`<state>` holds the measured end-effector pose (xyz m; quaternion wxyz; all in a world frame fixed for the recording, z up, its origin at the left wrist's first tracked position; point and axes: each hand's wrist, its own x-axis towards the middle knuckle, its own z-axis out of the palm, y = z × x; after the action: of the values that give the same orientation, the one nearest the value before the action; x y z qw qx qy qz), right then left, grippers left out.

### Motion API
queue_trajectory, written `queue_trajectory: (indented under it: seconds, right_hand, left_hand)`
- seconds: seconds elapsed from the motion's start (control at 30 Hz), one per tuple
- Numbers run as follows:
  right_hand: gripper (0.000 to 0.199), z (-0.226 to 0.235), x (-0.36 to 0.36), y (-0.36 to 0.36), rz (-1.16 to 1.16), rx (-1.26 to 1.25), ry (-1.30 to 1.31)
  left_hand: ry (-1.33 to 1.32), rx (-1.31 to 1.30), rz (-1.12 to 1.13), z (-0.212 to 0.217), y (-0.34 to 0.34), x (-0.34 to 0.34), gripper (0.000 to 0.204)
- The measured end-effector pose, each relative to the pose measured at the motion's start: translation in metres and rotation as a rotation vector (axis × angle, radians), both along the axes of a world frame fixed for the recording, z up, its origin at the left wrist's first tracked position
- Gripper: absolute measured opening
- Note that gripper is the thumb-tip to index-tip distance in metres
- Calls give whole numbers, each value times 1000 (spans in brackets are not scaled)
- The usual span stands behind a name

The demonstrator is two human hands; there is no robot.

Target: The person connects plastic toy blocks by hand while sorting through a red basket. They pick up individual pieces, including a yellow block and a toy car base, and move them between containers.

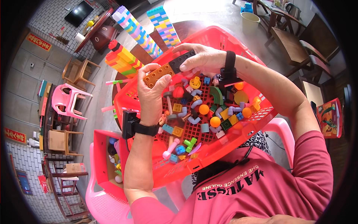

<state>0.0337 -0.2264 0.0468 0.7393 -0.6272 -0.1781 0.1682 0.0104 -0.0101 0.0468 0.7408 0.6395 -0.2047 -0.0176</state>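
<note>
Over a red plastic basket, my left hand closes its fingers around an orange-brown building brick with round studs. My right hand grips a black building brick. The two bricks lie end to end, studs up; whether they are joined I cannot tell. Loose toy pieces fill the basket's bottom below my hands: orange balls, a green arch, grey-blue bent tubes, a yellow round piece and a green branching piece. A black strap with a small device circles each wrist.
Beyond the basket stand tall brick towers, two pastel and one red, orange and green, on a brown table. A red box of toys rests on a pink chair at the left.
</note>
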Motion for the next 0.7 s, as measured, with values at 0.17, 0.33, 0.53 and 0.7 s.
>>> queue_trajectory:
  seconds: [0.17,0.33,0.53,0.7]
  right_hand:
    - [68,6,-6,5,-23,93,-128]
    - [70,15,-12,6,-55,71,-238]
    - [81,22,-12,0,-239,-237,-593]
    - [92,21,-3,0,-315,-399,-993]
  left_hand:
    - [-125,-40,42,10,-6,-11,42]
    - [-221,-14,75,14,-8,-17,50]
    - [-365,118,110,11,-1,-5,73]
    - [-707,559,232,17,6,6,84]
